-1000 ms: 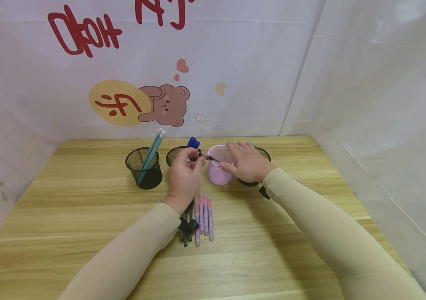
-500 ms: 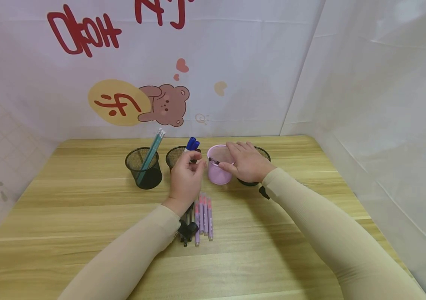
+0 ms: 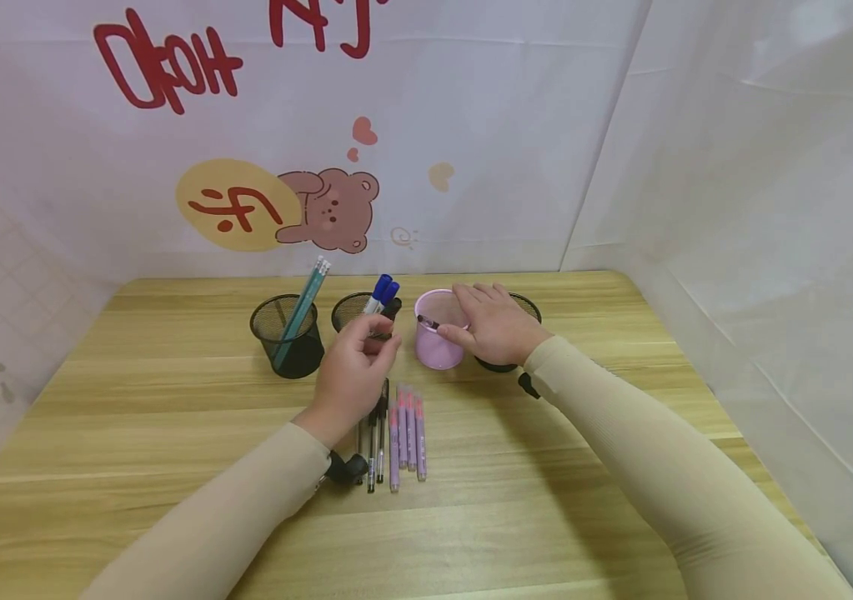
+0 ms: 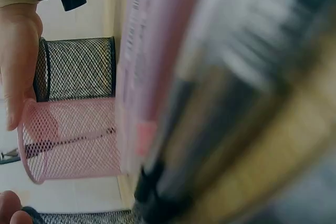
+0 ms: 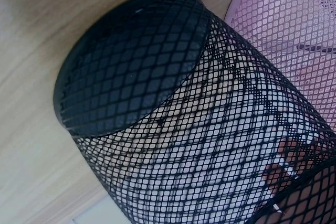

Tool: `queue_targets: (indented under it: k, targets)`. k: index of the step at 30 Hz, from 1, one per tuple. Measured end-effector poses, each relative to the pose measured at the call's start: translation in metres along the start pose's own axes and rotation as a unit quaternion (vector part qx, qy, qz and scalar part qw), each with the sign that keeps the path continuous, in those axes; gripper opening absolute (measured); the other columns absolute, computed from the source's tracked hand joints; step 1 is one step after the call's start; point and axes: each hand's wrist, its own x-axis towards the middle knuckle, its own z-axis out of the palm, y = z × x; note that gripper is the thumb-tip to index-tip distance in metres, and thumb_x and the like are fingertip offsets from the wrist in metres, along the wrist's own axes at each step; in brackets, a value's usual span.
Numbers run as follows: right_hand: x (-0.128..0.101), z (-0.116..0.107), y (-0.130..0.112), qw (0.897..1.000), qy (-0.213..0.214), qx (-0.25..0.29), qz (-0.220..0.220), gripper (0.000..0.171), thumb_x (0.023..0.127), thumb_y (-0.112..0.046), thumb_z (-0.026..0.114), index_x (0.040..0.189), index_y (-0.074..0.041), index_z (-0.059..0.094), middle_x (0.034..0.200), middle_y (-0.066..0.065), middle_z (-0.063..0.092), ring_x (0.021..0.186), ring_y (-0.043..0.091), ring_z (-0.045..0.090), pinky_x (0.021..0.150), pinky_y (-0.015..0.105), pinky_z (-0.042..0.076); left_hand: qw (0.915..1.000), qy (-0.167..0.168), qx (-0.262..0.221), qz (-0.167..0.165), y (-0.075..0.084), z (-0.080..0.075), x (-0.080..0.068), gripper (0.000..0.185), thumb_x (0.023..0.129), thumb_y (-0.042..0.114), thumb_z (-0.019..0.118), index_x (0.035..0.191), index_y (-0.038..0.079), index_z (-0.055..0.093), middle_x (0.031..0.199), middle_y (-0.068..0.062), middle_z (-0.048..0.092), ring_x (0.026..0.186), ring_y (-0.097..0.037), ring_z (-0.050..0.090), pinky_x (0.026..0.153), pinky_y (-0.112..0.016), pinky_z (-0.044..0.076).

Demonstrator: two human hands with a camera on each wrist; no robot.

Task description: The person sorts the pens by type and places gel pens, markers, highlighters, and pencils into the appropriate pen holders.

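Note:
My left hand (image 3: 373, 350) hovers above the pens lying on the table, fingers loosely curled and holding nothing. Under it lie black pens (image 3: 376, 437) beside purple pens (image 3: 405, 433). My right hand (image 3: 471, 321) steadies the pink mesh cup (image 3: 437, 354), thumb on its near rim and fingers across the top. A dark pen (image 3: 428, 322) leans inside that cup. The left wrist view shows the pink mesh cup (image 4: 68, 140) with the thumb (image 4: 18, 72) on its wall, behind blurred purple pens (image 4: 152, 51).
A black mesh cup (image 3: 287, 342) holds teal pencils (image 3: 306, 300). A second black cup (image 3: 347, 312) holds blue markers (image 3: 383, 292). A third black mesh cup (image 3: 501, 363) stands under my right palm and fills the right wrist view (image 5: 157, 103). White sheets wall the table's back and right.
The left hand let the dark pen drop into the pink cup, then drew back toward me and down over the pens on the table. The right hand stayed on the cup.

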Motion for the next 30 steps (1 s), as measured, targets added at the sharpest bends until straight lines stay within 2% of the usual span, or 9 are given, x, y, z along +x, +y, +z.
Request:
queue_targets:
  k: [6,11,16,20,24,27,30]
  targets:
    - [0.000,0.000,0.000,1.000,-0.002,-0.006,-0.002,0.087,0.105,-0.069,0.038,0.163,-0.006,0.030,0.166,0.016,0.042,0.157,0.036,0.034,0.133,0.054,0.018,0.9963,-0.055,0.061,-0.026,-0.002,-0.020,-0.006,0.025,0.102,0.023,0.070,0.125,0.012,0.066,0.124,-0.006,0.069,0.100,-0.019,0.073,0.085,-0.040,0.063]
    - [0.000,0.000,0.002,1.000,-0.002,-0.008,-0.008,0.088,0.105,-0.069,0.038,0.163,-0.004,0.030,0.166,0.017,0.041,0.157,0.037,0.033,0.133,0.055,0.018,0.9849,-0.112,0.121,-0.053,-0.003,-0.034,-0.007,0.026,0.102,0.026,0.069,0.125,0.015,0.067,0.121,-0.005,0.070,0.098,-0.018,0.070,0.084,-0.040,0.061]
    - [0.000,0.000,0.002,1.000,-0.002,-0.008,-0.005,0.086,0.106,-0.067,0.038,0.164,-0.004,0.029,0.166,0.017,0.041,0.157,0.036,0.033,0.133,0.054,0.017,0.9612,-0.174,0.201,-0.075,-0.006,-0.043,-0.004,0.031,0.101,0.027,0.070,0.128,0.011,0.069,0.119,-0.004,0.073,0.098,-0.019,0.070,0.088,-0.042,0.059]
    - [0.000,-0.001,0.001,1.000,-0.002,-0.007,-0.006,0.086,0.106,-0.066,0.039,0.164,-0.004,0.028,0.166,0.017,0.041,0.157,0.036,0.033,0.133,0.054,0.017,0.9378,-0.215,0.259,-0.086,-0.009,-0.049,-0.003,0.036,0.100,0.032,0.072,0.129,0.011,0.070,0.123,-0.007,0.073,0.109,-0.024,0.071,0.097,-0.047,0.058]
    - [0.000,-0.001,0.001,1.000,0.001,-0.006,-0.009,0.085,0.106,-0.066,0.040,0.163,-0.004,0.030,0.165,0.017,0.043,0.157,0.036,0.034,0.133,0.054,0.018,0.9158,-0.254,0.297,-0.092,-0.015,-0.050,-0.003,0.043,0.100,0.037,0.072,0.134,0.010,0.069,0.128,-0.010,0.073,0.120,-0.030,0.069,0.104,-0.051,0.055]
    - [0.000,0.000,0.001,1.000,0.001,-0.007,-0.009,0.086,0.106,-0.067,0.040,0.163,-0.004,0.029,0.165,0.017,0.042,0.157,0.036,0.034,0.133,0.054,0.018,0.9043,-0.278,0.310,-0.094,-0.018,-0.050,-0.003,0.051,0.098,0.040,0.073,0.139,0.010,0.066,0.132,-0.012,0.072,0.125,-0.031,0.066,0.107,-0.052,0.053]
    - [0.000,0.001,0.000,1.000,0.000,-0.007,-0.008,0.087,0.105,-0.067,0.040,0.164,-0.004,0.029,0.166,0.016,0.041,0.157,0.036,0.034,0.133,0.054,0.017,0.8969,-0.296,0.317,-0.085,-0.020,-0.049,-0.002,0.055,0.097,0.041,0.074,0.141,0.008,0.065,0.135,-0.014,0.070,0.128,-0.033,0.065,0.108,-0.053,0.052]
